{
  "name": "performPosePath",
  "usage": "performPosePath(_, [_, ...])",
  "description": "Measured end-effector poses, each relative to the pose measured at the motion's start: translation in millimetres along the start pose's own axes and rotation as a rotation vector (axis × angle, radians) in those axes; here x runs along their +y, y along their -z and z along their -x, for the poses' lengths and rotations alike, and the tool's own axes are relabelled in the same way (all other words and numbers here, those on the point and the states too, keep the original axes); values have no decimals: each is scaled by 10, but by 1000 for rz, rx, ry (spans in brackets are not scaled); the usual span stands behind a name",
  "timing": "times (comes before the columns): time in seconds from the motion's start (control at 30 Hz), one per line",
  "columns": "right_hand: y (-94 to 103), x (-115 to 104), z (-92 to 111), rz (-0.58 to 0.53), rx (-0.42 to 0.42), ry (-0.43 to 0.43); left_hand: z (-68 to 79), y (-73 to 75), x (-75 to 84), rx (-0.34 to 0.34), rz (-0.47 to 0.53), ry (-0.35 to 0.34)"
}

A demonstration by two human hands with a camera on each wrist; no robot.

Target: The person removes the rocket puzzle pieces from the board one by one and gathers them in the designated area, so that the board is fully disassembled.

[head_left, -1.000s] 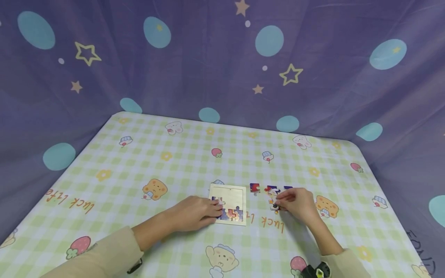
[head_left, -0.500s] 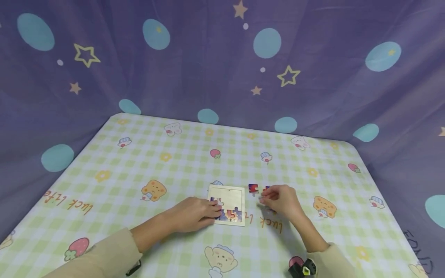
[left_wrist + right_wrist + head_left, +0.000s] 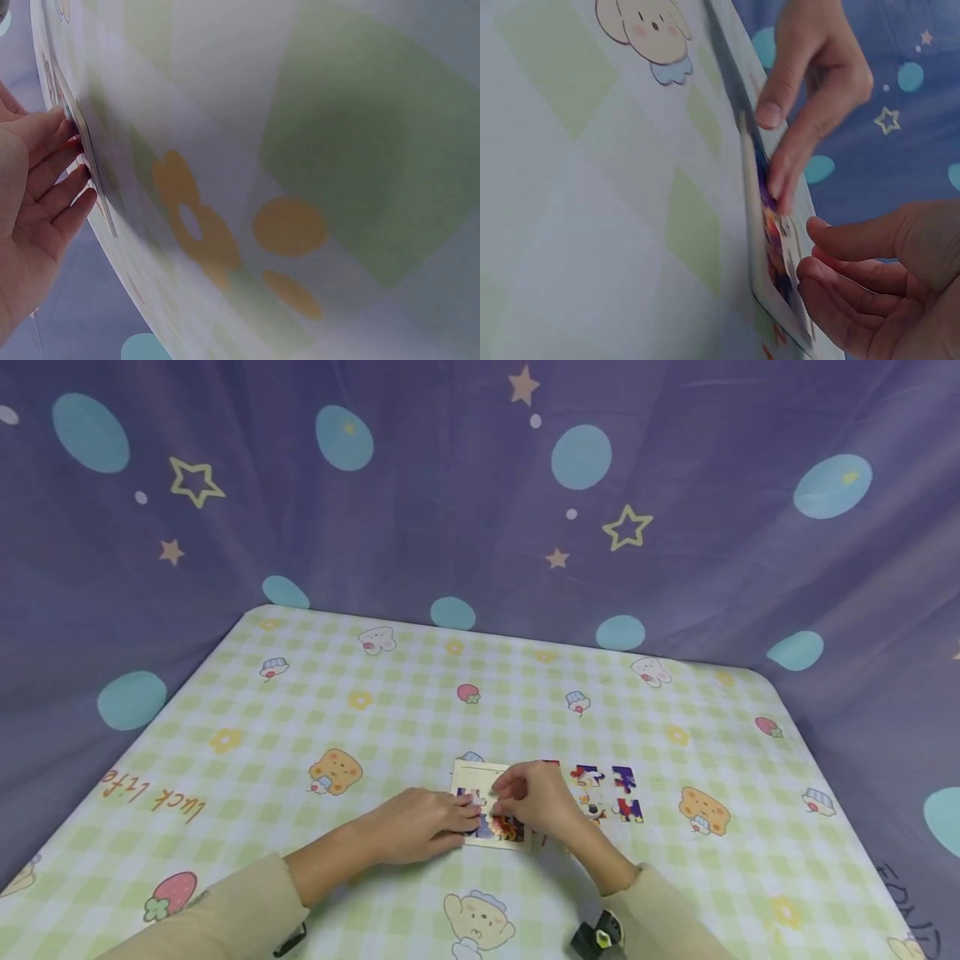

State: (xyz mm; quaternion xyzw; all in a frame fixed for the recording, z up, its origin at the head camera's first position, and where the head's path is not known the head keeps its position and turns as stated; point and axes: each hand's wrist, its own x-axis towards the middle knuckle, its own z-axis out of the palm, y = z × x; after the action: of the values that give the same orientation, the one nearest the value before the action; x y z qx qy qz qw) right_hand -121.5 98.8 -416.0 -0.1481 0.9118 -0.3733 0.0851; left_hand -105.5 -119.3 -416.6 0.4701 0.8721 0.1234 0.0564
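Note:
A cream puzzle tray (image 3: 491,766) lies on the table with several jigsaw pieces (image 3: 501,828) along its near side and left. My left hand (image 3: 427,822) rests on the tray's left side, fingers fairly straight; the left wrist view shows its fingertips (image 3: 88,174) along the tray's edge (image 3: 94,161). My right hand (image 3: 543,797) is over the tray's right half, with bent fingers and the thumb close to them. In the right wrist view, that hand (image 3: 881,281) is right beside the tray; I cannot tell whether a piece is between its fingertips.
Several loose puzzle pieces (image 3: 624,778) lie right of the tray, one partly hidden behind my right hand. A checked, cartoon-printed cloth (image 3: 405,693) covers the table. Behind it hangs a purple curtain (image 3: 420,527) with stars and blue ovals.
My right hand has moved left from the loose pieces to the tray, uncovering pieces on the right. My left hand has stayed on the tray's left side.

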Motion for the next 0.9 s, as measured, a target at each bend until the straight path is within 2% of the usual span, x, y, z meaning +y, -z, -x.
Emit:
performPosePath(0.13, [-60, -34, -10, 38, -33, 47, -7, 2, 2, 6, -5, -12])
performPosePath(0.3, [-106, -45, -24, 62, -51, 66, -21, 12, 9, 7, 9, -10])
performPosePath(0.5, [-130, -52, -53, 68, -64, 65, -32, 17, 16, 22, 63, 18])
performPosePath(0.7, [-131, -75, -70, 80, -90, 25, -37, 17, 0, 32, 97, 53])
performPosePath(0.9, [-125, -72, -79, 88, -95, 8, -20, 33, 3, 37, 89, 41])
